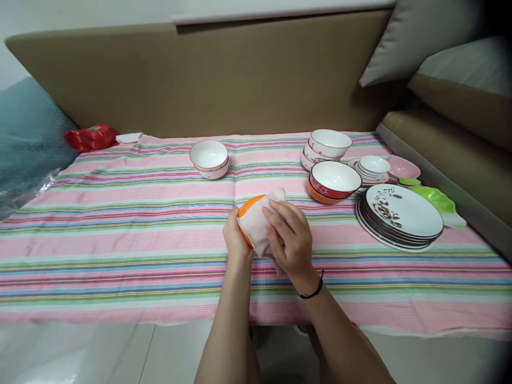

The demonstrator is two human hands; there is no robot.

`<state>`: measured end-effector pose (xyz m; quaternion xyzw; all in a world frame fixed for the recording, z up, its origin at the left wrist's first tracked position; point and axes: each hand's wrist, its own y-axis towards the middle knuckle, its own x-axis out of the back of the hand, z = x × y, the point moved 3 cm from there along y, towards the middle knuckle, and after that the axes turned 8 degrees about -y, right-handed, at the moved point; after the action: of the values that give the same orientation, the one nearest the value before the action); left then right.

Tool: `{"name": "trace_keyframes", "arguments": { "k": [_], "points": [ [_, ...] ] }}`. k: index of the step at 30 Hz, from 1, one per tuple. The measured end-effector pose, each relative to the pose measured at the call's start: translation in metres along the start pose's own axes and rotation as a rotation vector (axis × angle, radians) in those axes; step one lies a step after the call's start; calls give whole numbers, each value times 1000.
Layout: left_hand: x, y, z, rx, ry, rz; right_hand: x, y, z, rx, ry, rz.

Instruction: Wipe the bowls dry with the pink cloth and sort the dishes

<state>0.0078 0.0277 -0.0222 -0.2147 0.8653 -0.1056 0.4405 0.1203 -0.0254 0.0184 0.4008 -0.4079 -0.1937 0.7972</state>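
Left hand: my left hand (237,237) is closed around the left side of an orange bowl (250,204).
Right hand: my right hand (294,240), fingers bent, grips a pale pink cloth (256,228) against the bowl; a thin black bracelet (319,288) circles that wrist.
Orange bowl: held up in front of me over a striped cover (160,234), mostly wrapped by the cloth, an orange edge showing on the left.
Beyond my hands, slightly left: two nested white bowls (208,159) with red rims.
To the right: a red bowl (335,181), white inside, nested in another orange bowl (323,198); just behind, a stack of white bowls (330,143).
Farther right: stacked plates (414,210), the top one white with brown flowers, near small white dishes (374,164) and a green leaf-shaped dish (436,202).
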Motion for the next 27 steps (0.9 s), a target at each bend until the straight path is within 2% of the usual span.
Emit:
{"name": "trace_keyframes", "arguments": {
  "k": [4, 7, 9, 16, 19, 22, 24, 27],
  "points": [
    [-1, -3, -5, -119, 140, -84, -9, -4, -11, -258, 156, 95],
    [-2, -6, -9, -168, 242, -70, -16, -9, -17, -427, 266, 142],
    [-3, -7, -11, -188, 306, -27, -19, -12, -17, -464, 303, 150],
    [-1, -5, -11, -220, 515, 158, -13, -8, -15, -331, 201, 125],
    [-1, -6, -10, -242, 600, 253, -8, -2, -8, -137, 110, 158],
    [1, -6, -10, -285, 635, 275, -7, 0, 1, 18, 50, 205],
    [3, -6, -10, -291, 630, 255, -9, 0, 3, -4, 67, 219],
    [6, -6, -9, -257, 605, 184, -14, -3, -3, -180, 183, 181]
  ]
}}
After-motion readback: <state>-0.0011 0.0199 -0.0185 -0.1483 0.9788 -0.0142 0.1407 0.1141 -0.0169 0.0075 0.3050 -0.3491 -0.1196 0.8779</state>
